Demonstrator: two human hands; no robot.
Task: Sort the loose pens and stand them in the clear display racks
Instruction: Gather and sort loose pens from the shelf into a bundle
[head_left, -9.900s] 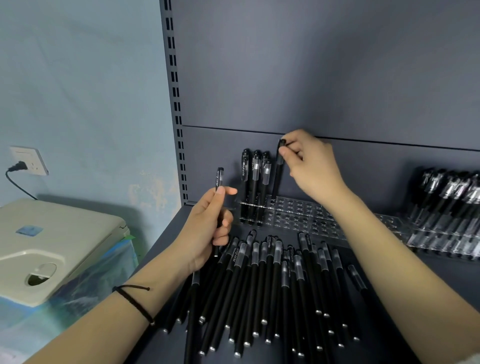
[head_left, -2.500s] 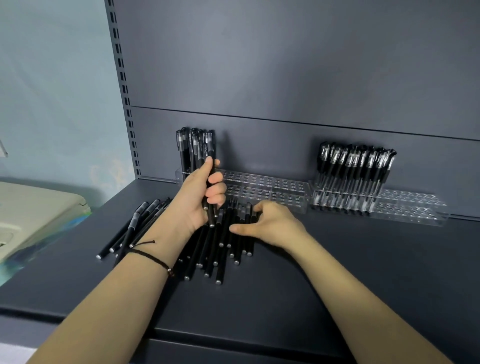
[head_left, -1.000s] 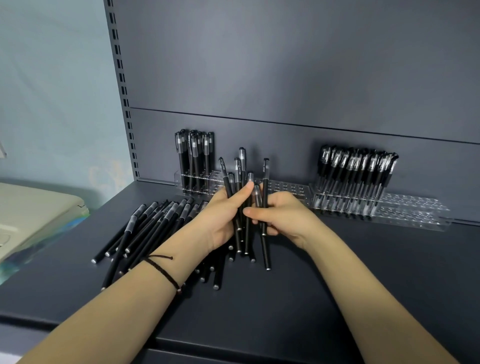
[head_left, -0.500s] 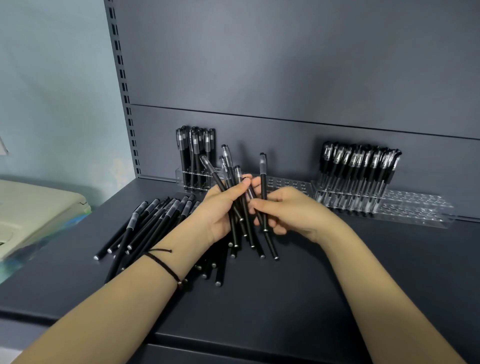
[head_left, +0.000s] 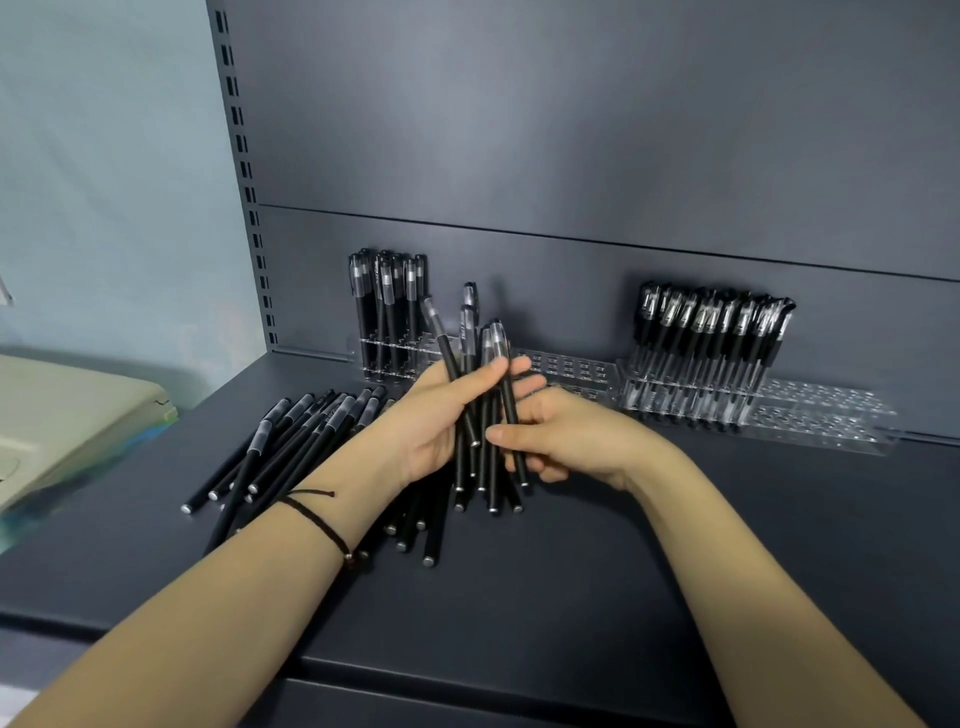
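Dark grey metal shelf (head_left: 519, 613) with matching back panel (head_left: 571, 130) and a slotted upright (head_left: 243, 171), set against a pale blue wall (head_left: 104, 156); a beige machine (head_left: 67, 415) stands to the left. Two clear racks, left rack (head_left: 576, 366) and right rack (head_left: 831, 415), line the back, each with black pens standing at its left end. Loose pens (head_left: 291, 441) lie on the shelf. The left hand (head_left: 431, 421), a black cord (head_left: 317, 519) at its wrist, and the right hand (head_left: 576, 436) meet, both gripping a bundle of pens (head_left: 480, 364) held upright above the shelf. Printing on the pens is too small to read.
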